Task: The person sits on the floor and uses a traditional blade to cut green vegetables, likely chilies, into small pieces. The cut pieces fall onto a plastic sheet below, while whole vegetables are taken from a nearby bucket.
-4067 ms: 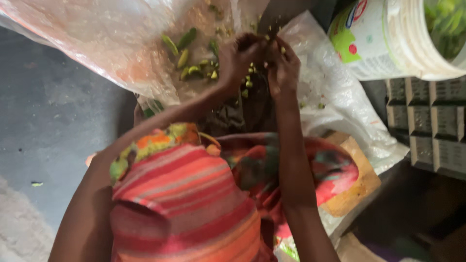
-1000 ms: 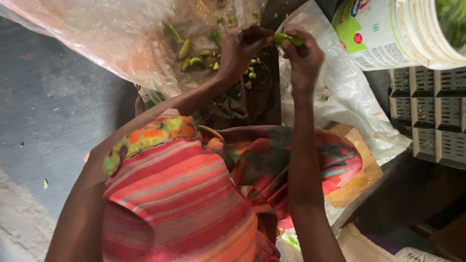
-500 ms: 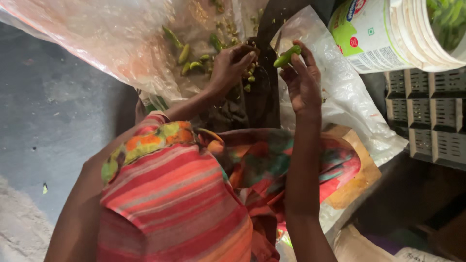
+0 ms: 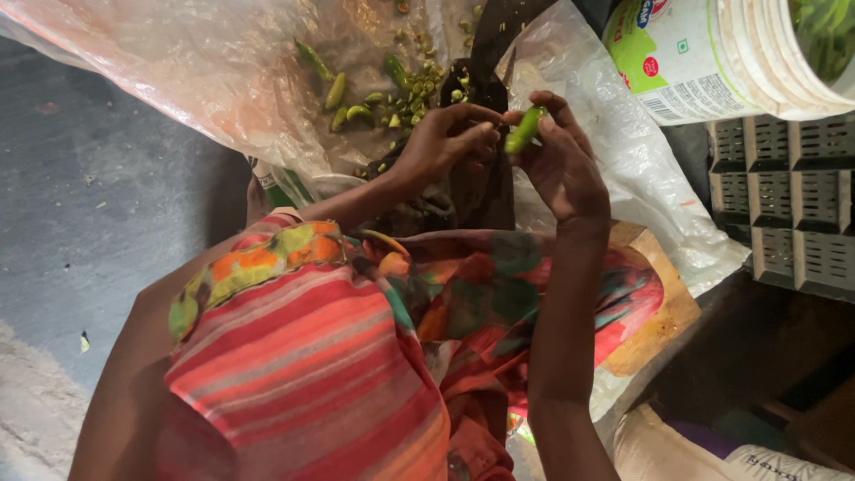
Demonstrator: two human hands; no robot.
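Head view. The small green pod (image 4: pixel 524 130) is pinched in the grip of the right hand (image 4: pixel 559 169), its long axis tilted, upper end toward the white plastic bucket (image 4: pixel 712 62). The left hand (image 4: pixel 443 142) lies just beside it on the left, fingertips (image 4: pixel 485 134) pressed together near the pod's lower end; contact cannot be told. Beyond both hands, loose green pods and peas (image 4: pixel 392 93) lie scattered on a clear plastic sheet (image 4: pixel 205 62). A grey slotted crate (image 4: pixel 793 214) stands to the right.
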